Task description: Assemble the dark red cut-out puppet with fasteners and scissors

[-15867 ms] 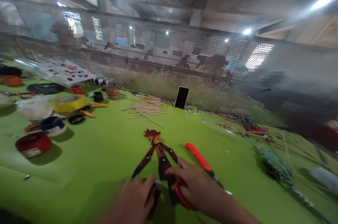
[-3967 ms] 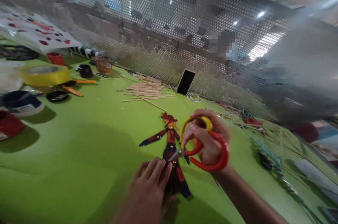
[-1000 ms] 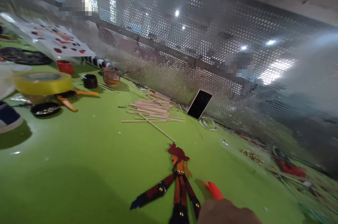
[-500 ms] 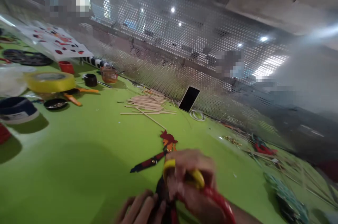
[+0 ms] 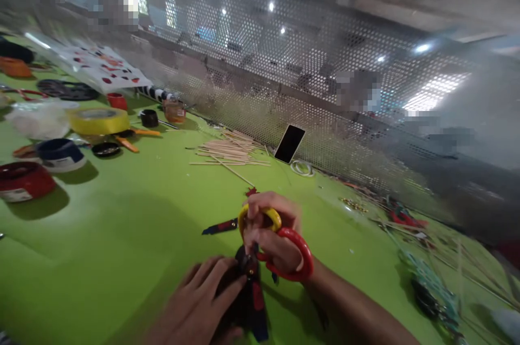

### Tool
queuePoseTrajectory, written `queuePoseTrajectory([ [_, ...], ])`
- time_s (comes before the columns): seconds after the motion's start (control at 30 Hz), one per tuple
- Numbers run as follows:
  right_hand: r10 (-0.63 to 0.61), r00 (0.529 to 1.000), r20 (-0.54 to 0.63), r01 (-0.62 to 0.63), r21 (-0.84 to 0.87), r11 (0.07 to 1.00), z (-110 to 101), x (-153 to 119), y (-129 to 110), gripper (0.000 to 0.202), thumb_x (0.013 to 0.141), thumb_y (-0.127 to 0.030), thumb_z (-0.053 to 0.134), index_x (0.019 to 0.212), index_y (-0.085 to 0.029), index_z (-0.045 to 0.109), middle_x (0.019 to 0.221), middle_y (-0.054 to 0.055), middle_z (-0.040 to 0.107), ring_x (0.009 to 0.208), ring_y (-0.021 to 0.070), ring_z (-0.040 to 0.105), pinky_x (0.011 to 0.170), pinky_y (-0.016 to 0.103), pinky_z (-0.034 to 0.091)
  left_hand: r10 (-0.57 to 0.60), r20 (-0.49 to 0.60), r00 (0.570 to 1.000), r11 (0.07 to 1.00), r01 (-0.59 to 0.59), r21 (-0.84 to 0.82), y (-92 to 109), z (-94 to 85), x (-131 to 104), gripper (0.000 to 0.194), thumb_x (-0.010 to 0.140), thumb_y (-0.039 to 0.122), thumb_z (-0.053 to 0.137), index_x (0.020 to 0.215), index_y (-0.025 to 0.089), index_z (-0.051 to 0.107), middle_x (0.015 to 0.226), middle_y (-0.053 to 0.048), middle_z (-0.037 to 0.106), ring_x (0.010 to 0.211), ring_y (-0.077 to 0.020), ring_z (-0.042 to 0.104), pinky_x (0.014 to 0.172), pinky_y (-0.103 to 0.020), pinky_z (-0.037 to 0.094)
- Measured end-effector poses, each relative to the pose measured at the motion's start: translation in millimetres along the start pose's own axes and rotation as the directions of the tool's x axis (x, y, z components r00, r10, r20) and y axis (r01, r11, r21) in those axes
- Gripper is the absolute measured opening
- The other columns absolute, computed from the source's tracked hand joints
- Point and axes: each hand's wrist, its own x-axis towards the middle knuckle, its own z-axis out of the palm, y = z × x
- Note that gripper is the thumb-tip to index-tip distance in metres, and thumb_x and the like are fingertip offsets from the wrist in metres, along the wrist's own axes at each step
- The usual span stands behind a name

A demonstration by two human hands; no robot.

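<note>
A flat jointed paper puppet lies on the green table, dark with red parts and brass-coloured fasteners. One of its limbs points left; its red head top shows just behind my right hand. My right hand grips scissors with a yellow and a red handle loop, fingers through the loops, over the puppet's body. The scissor blades are mostly hidden. My left hand holds the puppet at its lower body, fingertips and thumb on the dark part near a fastener.
A pile of thin wooden sticks lies ahead, beside a phone-like device and a white ring coil. Tape rolls, including a yellow one, and orange-handled scissors are at left. Green cut-outs lie at right.
My right hand with the scissors has moved up and slightly left, now covering most of the puppet's head. The left hand has shifted up a little, and the view has turned slightly left.
</note>
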Motion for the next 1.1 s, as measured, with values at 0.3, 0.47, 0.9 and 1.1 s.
queuePoseTrajectory([
  [0.3,-0.008,0.995,-0.097,0.034,0.267,0.963,3,-3,-4,0.018,0.077,-0.047,0.07,0.079,-0.03,0.064,0.061,0.0,0.044,0.051,0.0186,0.041,0.046,0.034,0.037,0.085,-0.046,0.995,0.994,-0.082,0.065,-4,3.3,2,0.054,0.095,0.057,0.065,0.137,0.024,0.062,0.122,-0.008,0.073,0.107,-0.0311,0.066,0.088,-0.045,0.057],
  [0.47,-0.025,0.991,-0.131,0.06,0.269,0.961,4,-12,-8,0.011,0.073,-0.025,0.073,0.07,-0.027,0.062,0.067,0.001,0.053,0.056,0.0168,0.047,0.052,0.033,0.043,0.1,-0.087,0.991,0.993,-0.093,0.076,-3,5.1,2,0.062,0.095,0.067,0.059,0.137,0.022,0.063,0.122,-0.011,0.072,0.106,-0.0323,0.064,0.088,-0.047,0.054],
  [0.9,-0.019,0.994,-0.104,0.046,0.269,0.962,-12,-21,4,0.019,0.082,-0.012,0.063,0.095,-0.025,0.06,0.07,-0.005,0.057,0.054,0.0139,0.057,0.052,0.03,0.051,0.158,0.364,0.918,0.977,-0.094,-0.189,-25,-47.2,40,0.048,0.101,0.021,0.054,0.146,0.038,0.058,0.135,-0.005,0.064,0.128,-0.0314,0.053,0.113,-0.054,0.04],
  [1.1,-0.07,0.994,-0.083,0.089,0.244,0.966,-8,-22,12,0.021,0.081,-0.015,0.066,0.098,-0.024,0.058,0.074,-0.005,0.056,0.059,0.0133,0.056,0.055,0.029,0.051,0.268,0.404,0.875,0.959,-0.2,-0.201,-34,-53.4,48,0.064,0.096,0.005,0.049,0.153,0.036,0.05,0.151,-0.003,0.056,0.139,-0.0258,0.05,0.126,-0.049,0.027],
])
